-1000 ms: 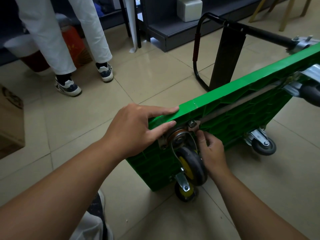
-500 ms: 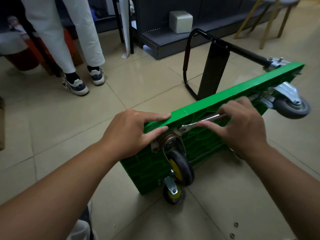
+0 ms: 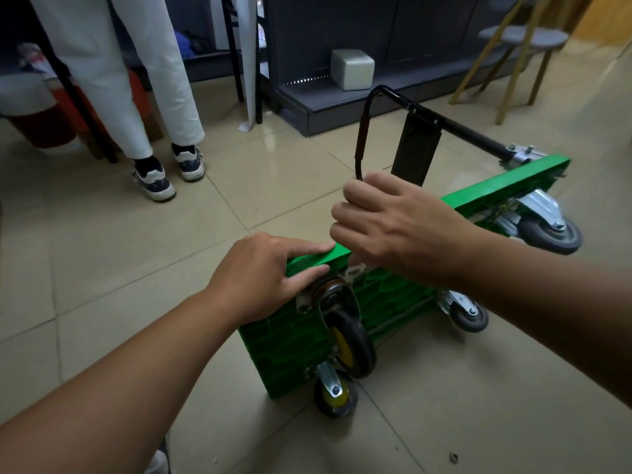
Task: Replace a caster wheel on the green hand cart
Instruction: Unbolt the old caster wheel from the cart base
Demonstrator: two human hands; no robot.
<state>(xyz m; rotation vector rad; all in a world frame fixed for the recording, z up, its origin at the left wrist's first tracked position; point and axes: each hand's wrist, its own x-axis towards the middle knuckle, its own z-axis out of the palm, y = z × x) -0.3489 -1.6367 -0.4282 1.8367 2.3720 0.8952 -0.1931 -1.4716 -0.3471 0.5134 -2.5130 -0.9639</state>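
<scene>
The green hand cart [image 3: 393,297] stands on its side on the tiled floor, underside toward me. A black caster with a yellow hub [image 3: 349,343] sits on its metal plate at the near upper corner. My left hand [image 3: 263,275] rests on the cart's top edge, straight fingers pressing on the edge and the plate. My right hand [image 3: 393,227] is curled just above the edge. It grips a metal wrench whose head [image 3: 355,271] shows at the plate's bolt. The wrench handle is hidden in the hand.
A second yellow-hub caster [image 3: 335,396] touches the floor below. Two grey casters [image 3: 550,234] [image 3: 468,314] sit at the far end. The black folded handle [image 3: 461,131] lies behind. A person's legs and shoes [image 3: 154,181] stand at left. A small fastener [image 3: 453,458] lies on the floor.
My right hand left the bolt by the caster, took the wrench lying along the cart, and has swung it up toward the near corner. The left hand stayed on the edge.
</scene>
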